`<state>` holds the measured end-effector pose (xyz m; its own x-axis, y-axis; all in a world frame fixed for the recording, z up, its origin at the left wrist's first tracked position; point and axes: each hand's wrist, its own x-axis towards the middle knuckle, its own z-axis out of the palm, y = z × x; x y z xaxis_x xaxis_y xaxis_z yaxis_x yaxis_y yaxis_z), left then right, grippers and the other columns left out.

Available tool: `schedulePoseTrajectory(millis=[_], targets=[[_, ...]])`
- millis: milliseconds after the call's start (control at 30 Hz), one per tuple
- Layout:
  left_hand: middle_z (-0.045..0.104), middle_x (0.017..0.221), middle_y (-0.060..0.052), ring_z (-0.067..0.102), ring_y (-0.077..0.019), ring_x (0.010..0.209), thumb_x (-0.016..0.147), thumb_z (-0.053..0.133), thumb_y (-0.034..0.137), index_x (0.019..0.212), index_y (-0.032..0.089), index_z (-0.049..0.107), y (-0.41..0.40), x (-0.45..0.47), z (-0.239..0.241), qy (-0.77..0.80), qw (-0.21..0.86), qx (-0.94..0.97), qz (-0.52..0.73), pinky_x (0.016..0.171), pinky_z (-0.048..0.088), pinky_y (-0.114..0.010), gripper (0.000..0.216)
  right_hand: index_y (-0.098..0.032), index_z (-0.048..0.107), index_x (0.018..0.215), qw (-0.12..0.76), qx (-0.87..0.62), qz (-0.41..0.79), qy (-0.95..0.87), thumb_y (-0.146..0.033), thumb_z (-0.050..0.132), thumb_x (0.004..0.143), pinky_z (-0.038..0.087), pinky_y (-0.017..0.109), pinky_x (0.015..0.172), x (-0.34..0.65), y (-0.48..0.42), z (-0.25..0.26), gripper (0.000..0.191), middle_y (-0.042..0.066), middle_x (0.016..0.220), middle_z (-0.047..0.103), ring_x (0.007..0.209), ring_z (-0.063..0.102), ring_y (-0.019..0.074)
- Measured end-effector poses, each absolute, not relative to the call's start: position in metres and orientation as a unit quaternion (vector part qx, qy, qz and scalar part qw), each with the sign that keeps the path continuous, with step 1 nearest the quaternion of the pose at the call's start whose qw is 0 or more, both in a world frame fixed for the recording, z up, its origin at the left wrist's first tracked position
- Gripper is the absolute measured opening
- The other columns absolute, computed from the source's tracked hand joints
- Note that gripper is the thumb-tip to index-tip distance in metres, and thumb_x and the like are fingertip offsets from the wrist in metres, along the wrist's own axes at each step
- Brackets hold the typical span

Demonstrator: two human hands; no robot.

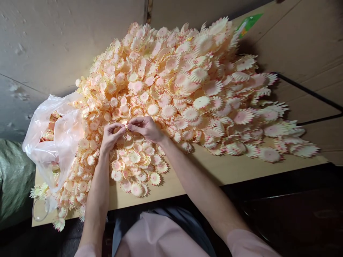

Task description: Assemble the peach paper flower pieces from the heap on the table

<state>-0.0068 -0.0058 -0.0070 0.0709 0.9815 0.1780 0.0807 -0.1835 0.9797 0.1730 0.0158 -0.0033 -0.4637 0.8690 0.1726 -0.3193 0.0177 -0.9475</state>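
My left hand [111, 135] and my right hand [147, 128] meet over the pile, each with thumb and forefinger pinched together. Between the fingertips is a small pale artificial flower petal piece [126, 125], mostly hidden by the fingers. Around and below both hands spreads a large heap of cream artificial flower petal pieces [190, 114], round with fringed edges and pink tips. A smaller cluster of the same petal pieces [136, 167] lies between my forearms, near the front of the table.
A clear plastic bag [64, 132] with more petal pieces stands at the left. The wooden table [233, 171] has its front edge near my body. A green sack [13, 182] is at far left, a green packet [249, 25] behind the heap, a black metal bar [308, 91] at right.
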Motion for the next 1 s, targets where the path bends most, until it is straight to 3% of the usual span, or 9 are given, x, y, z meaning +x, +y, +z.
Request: schedulePoseTrajectory(millis=[400,567,1000], targets=[[0.062,0.067,-0.001,0.055,-0.0116,0.065,0.07,0.074,0.045,0.065,0.016,0.067,-0.0049,-0.0068,-0.0061,0.453,0.462,0.583,0.492,0.068,0.044,-0.024,0.03,-0.014,0.071,0.078,0.437,-0.233,0.698,-0.517,-0.031,0.074,0.072,0.045,0.023,0.056,0.1744,0.0153,-0.0028,0.018,0.001,0.07,0.065,0.061,0.055,0.0089],[0.06,0.067,0.001,0.053,-0.0103,0.064,0.067,0.077,0.04,0.067,0.017,0.066,-0.0054,-0.0067,-0.0075,0.466,0.454,0.574,0.497,0.065,0.042,-0.022,0.026,-0.013,0.071,0.077,0.427,-0.223,0.69,-0.54,-0.03,0.073,0.071,0.041,0.022,0.053,0.174,0.0156,-0.0014,0.018,-0.001,0.065,0.062,0.056,0.049,0.0073],[0.061,0.065,0.0,0.055,-0.0098,0.06,0.069,0.076,0.035,0.071,0.016,0.069,-0.0061,-0.0038,-0.0036,0.463,0.509,0.528,0.497,0.061,0.044,-0.021,0.02,-0.015,0.07,0.078,0.45,-0.26,0.677,-0.521,-0.036,0.073,0.072,0.049,0.025,0.065,0.1736,0.0199,-0.0084,0.022,0.002,0.074,0.066,0.067,0.058,0.0109]])
